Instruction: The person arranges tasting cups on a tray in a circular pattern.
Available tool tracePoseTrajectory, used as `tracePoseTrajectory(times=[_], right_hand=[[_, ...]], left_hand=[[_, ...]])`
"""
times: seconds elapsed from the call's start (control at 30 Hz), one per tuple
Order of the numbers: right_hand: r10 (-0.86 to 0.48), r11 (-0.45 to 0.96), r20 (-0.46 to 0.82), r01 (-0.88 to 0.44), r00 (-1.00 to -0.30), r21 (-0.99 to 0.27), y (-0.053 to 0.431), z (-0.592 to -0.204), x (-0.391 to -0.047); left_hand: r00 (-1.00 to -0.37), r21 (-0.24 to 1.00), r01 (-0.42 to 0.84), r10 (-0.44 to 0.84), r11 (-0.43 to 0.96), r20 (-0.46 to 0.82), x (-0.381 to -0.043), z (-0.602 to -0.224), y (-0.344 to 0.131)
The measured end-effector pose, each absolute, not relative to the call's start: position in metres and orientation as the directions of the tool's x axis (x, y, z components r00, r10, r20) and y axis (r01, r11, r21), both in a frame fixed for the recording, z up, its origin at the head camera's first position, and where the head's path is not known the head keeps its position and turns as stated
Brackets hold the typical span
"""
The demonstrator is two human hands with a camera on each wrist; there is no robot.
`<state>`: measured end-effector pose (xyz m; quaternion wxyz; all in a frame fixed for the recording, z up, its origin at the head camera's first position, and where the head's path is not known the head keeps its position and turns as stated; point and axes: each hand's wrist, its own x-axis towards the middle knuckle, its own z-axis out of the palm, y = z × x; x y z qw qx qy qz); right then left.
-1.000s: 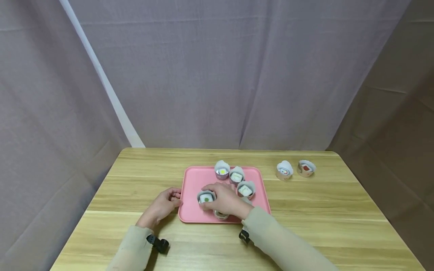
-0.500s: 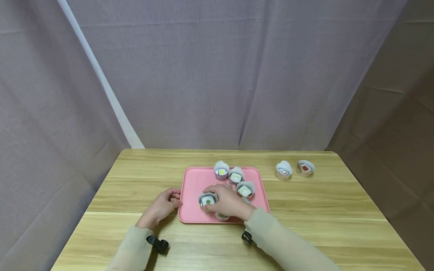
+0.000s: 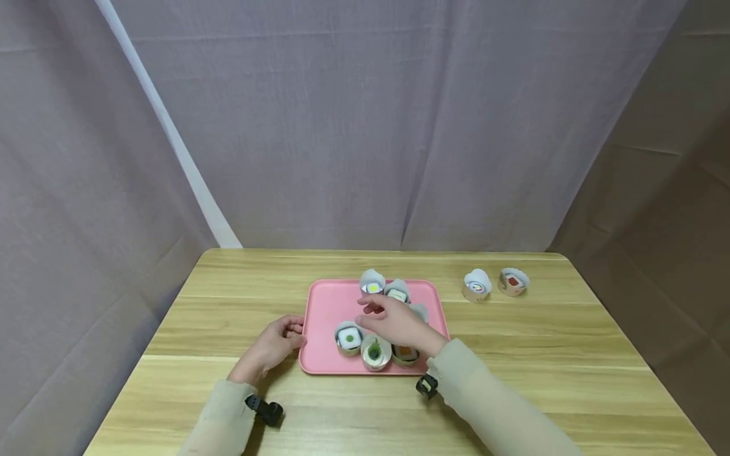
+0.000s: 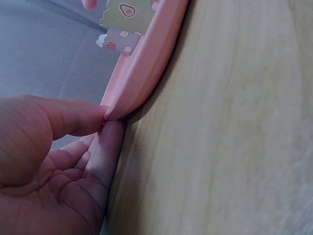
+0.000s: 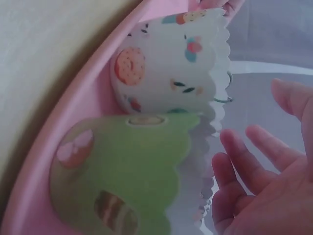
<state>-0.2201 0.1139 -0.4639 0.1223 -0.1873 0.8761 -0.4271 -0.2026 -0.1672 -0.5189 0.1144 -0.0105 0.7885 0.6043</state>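
Observation:
My left hand (image 3: 276, 345) pinches the left rim of a pink tray (image 3: 320, 313); in the left wrist view thumb and fingers close on its edge. The right hand (image 3: 399, 324) hovers over the tray with fingers spread, nothing between them. Just below it stand paper baking cups: one with a white square bearing a green dot (image 3: 350, 339), one with a green sprig on white (image 3: 374, 352), and one with a brownish filling (image 3: 405, 353), partly under the wrist. In the right wrist view, a green cup (image 5: 122, 181) and a white donut-patterned cup (image 5: 166, 68) stand beside the fingers.
Toward the tray's back are a cup with a yellow dot (image 3: 373, 283), another with a white piece (image 3: 397, 291) and one half hidden (image 3: 421, 312) by the right hand. Two cups, one swirled (image 3: 476, 285) and one red-topped (image 3: 513, 282), stand on the wooden table (image 3: 542, 354).
My right hand has let go of the green-dot cup and moved up and to the right, uncovering the front cups. The left hand stays at the tray's rim.

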Motion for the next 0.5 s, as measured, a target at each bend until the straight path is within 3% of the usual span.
tracePoseTrajectory(times=[0.3,0.5], right_hand=[[-0.491,0.534,-0.054,-0.252,-0.869,-0.807,0.112,-0.471,-0.215],[-0.491,0.667,-0.019,-0.362,-0.871,-0.652,0.099,-0.47,-0.206]], left_hand=[[-0.973,0.953,-0.159,0.121,0.258,-0.195,-0.203,-0.517,-0.167],[-0.972,0.952,-0.163,0.124,0.259,-0.2,-0.203,-0.518,-0.167]])
